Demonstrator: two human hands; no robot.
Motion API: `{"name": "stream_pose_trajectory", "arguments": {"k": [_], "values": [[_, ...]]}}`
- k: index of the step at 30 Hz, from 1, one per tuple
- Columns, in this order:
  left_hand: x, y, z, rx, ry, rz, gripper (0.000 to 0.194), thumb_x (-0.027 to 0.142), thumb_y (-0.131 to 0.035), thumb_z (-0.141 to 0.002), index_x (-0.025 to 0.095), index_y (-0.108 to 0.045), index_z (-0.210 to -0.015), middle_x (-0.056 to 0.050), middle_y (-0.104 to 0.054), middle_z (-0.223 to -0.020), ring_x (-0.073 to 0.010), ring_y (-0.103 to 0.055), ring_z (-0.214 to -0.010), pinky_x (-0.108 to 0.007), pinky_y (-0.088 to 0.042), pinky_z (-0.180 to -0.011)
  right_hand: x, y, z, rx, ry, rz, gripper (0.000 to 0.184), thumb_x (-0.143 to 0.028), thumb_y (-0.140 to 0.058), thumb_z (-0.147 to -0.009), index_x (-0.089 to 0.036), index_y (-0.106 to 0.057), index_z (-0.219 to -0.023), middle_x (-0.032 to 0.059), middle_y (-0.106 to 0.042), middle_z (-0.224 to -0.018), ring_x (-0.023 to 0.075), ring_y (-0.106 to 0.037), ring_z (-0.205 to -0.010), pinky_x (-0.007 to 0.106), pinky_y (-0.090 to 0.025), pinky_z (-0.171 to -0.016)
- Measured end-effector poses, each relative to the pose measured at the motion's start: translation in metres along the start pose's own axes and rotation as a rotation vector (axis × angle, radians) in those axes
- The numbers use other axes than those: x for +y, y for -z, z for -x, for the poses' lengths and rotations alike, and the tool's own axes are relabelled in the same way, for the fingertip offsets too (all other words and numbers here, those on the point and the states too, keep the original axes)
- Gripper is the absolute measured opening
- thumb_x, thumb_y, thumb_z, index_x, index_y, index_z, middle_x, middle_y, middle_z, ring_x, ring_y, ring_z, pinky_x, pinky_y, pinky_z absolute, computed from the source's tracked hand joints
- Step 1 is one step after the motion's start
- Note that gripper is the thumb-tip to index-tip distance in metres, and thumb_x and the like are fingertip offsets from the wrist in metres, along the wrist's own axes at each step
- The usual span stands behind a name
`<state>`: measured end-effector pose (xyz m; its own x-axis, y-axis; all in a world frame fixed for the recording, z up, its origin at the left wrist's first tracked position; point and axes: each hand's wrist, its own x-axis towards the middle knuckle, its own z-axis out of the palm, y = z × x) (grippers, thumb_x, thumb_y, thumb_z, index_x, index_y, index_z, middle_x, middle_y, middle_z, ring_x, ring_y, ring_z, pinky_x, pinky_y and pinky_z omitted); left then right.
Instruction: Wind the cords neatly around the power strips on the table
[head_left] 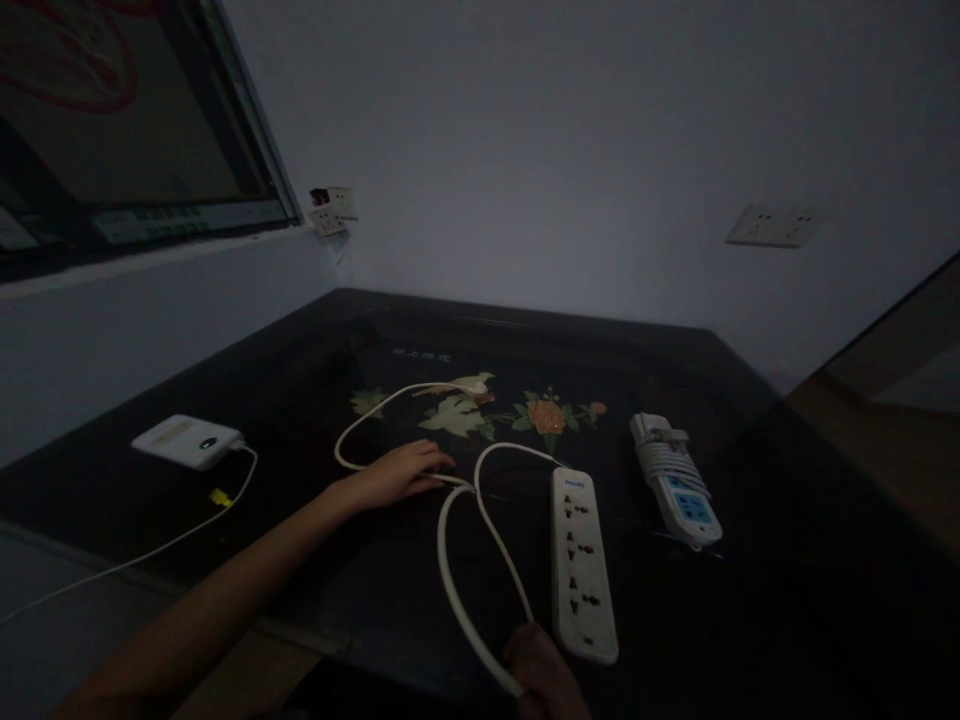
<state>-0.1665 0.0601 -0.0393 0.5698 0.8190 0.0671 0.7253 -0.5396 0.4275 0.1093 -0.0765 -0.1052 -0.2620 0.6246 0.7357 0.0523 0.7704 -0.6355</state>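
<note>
Left hand (397, 472): pinched round white cable (445, 562), left of oblong white power strip (582, 570)!
Right hand (546, 672): fingers clutched cable beside strip!

Gap between power strips (584, 570), cable (450, 588) at left

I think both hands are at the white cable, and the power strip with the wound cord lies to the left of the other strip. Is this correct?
Not quite: in the head view, the power strip with the wound cord lies to the right of the other strip, not left. The left hand and right hand are indeed at the white cable.
</note>
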Motion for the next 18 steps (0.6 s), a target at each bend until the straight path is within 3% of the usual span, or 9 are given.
{"name": "stream_pose_trajectory", "arguments": {"k": [3,7,10,13,16,18], "values": [[0.002,-0.005,0.002,0.028,-0.046,-0.032,0.027,0.033,-0.043,-0.095,0.023,-0.059,-0.114,-0.007,-0.059,-0.1,-0.0183,-0.057,-0.094,-0.029,-0.046,-0.082,-0.016,0.002,-0.016,0.151,-0.051,-0.058,0.03,-0.042,-0.038,-0.096,-0.021,-0.051,-0.079,-0.0007,-0.047,-0.06,0.0134,-0.048,-0.053,0.024,-0.04,-0.047],[-0.005,-0.001,0.002,0.155,-0.09,-0.062,0.026,0.03,-0.039,-0.096,0.021,-0.063,-0.101,-0.007,-0.06,-0.1,-0.0166,-0.059,-0.092,-0.028,-0.048,-0.08,-0.041,0.022,-0.036,0.107,-0.108,-0.042,0.013,-0.025,-0.045,-0.093,-0.021,-0.054,-0.085,0.0012,-0.055,-0.067,0.0145,-0.055,-0.063,0.025,-0.046,-0.057],[-0.016,0.023,0.005,0.409,-0.086,-0.088,0.022,0.031,-0.044,-0.094,0.019,-0.063,-0.098,-0.007,-0.065,-0.098,-0.0173,-0.062,-0.092,-0.03,-0.051,-0.08,-0.058,0.045,-0.049,0.139,-0.129,0.007,0.01,-0.021,-0.048,-0.092,-0.022,-0.058,-0.09,0.0033,-0.06,-0.073,0.0168,-0.06,-0.07,0.027,-0.048,-0.061],[-0.023,0.052,0.014,0.706,0.014,-0.149,0.019,0.035,-0.052,-0.09,0.02,-0.063,-0.093,-0.007,-0.069,-0.094,-0.0189,-0.066,-0.086,-0.032,-0.053,-0.078,-0.069,0.068,-0.062,0.202,-0.149,0.075,0.012,-0.018,-0.05,-0.091,-0.022,-0.062,-0.091,0.0039,-0.062,-0.075,0.0182,-0.061,-0.074,0.028,-0.048,-0.06],[-0.02,0.064,0.028,0.843,0.116,-0.177,0.014,0.034,-0.055,-0.088,0.022,-0.063,-0.091,-0.004,-0.073,-0.09,-0.0187,-0.069,-0.08,-0.03,-0.054,-0.073,-0.072,0.09,-0.076,0.2,-0.106,0.162,0.015,-0.015,-0.055,-0.087,-0.022,-0.066,-0.093,0.0046,-0.064,-0.077,0.0204,-0.062,-0.075,0.032,-0.049,-0.061],[-0.014,0.059,0.036,0.854,0.154,-0.15,0.012,0.032,-0.055,-0.087,0.022,-0.062,-0.09,-0.003,-0.074,-0.09,-0.0188,-0.07,-0.082,-0.03,-0.055,-0.074,-0.071,0.103,-0.086,0.218,-0.034,0.207,0.016,-0.014,-0.059,-0.083,-0.022,-0.069,-0.093,0.0035,-0.064,-0.073,0.0206,-0.061,-0.073,0.036,-0.049,-0.064]]}}
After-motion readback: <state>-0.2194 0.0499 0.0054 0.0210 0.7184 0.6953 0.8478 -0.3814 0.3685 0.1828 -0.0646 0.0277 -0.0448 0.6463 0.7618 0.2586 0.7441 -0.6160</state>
